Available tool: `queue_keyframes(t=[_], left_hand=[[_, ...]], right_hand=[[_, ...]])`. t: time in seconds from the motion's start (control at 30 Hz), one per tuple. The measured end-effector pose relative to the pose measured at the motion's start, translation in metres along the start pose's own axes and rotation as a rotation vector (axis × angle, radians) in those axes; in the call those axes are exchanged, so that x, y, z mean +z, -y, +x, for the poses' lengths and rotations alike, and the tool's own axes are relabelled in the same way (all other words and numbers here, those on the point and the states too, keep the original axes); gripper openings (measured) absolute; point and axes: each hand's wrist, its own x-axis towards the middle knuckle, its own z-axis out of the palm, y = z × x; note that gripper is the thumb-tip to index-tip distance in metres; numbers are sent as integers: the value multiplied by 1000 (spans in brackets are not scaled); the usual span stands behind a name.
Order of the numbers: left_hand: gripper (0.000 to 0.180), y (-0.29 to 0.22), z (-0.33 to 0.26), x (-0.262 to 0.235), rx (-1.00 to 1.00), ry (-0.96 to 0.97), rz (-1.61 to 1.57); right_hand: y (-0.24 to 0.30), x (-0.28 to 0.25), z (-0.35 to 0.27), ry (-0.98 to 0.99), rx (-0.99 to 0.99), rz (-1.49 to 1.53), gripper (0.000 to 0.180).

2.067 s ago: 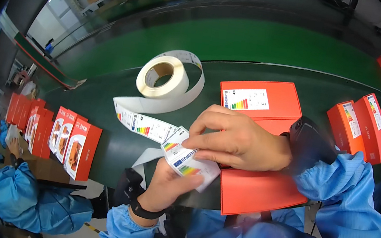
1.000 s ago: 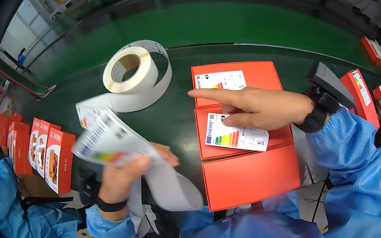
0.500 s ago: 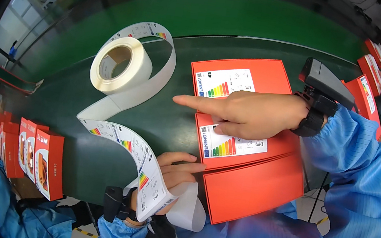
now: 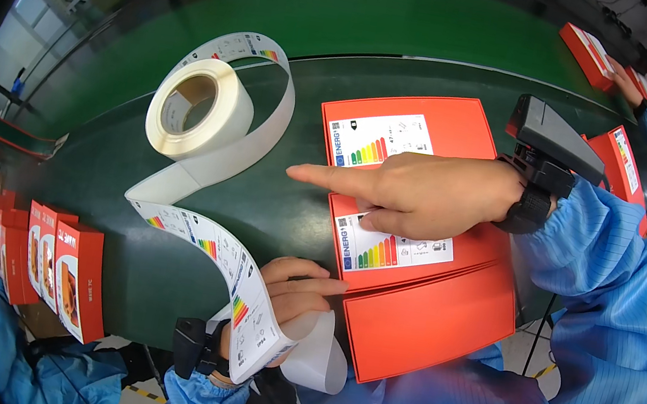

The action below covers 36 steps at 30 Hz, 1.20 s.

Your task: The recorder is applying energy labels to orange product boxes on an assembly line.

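My right hand point(image 4: 425, 196) is over two red boxes, its index finger stretched out to the left and its thumb touching the energy label point(image 4: 394, 248) on the nearer box. Another label point(image 4: 391, 139) lies on the farther red box point(image 4: 464, 127). My left hand point(image 4: 295, 290) has its fingertips beside the nearer labelled box point(image 4: 465, 265). A strip of printed labels point(image 4: 224, 264) runs across this hand and folds back near its thumb, which is hidden; the strip appears held there. From the strip's other end, it leads to the white label roll point(image 4: 211, 114).
An unlabelled red box point(image 4: 431, 323) lies nearest my body. Several red boxes point(image 4: 81, 283) stand at the left edge. On the right, another person's hand point(image 4: 627, 84) touches a red box point(image 4: 586, 56). A green conveyor side wall point(image 4: 417, 24) runs behind the dark work surface point(image 4: 156, 261).
My right hand has shifted very slightly left over the boxes. At the right, the other person's arm and a red box have moved farther away and to the left.
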Motion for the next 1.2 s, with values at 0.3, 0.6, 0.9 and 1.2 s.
queue_keyframes(t=[0.3,0.6,0.9,1.2], left_hand=[[17,2,-2,2,18,-11,33],[13,-2,0,6,14,-31,152],[17,-1,1,4,8,-11,194],[25,-17,-14,6,-444,-236,-412]], right_hand=[[-1,5,3,-24,-3,-81,70],[31,28,-8,-266,67,-793,60],[-3,69,-31,-474,-180,-776,60],[-4,48,-60,-688,-140,-675,66]])
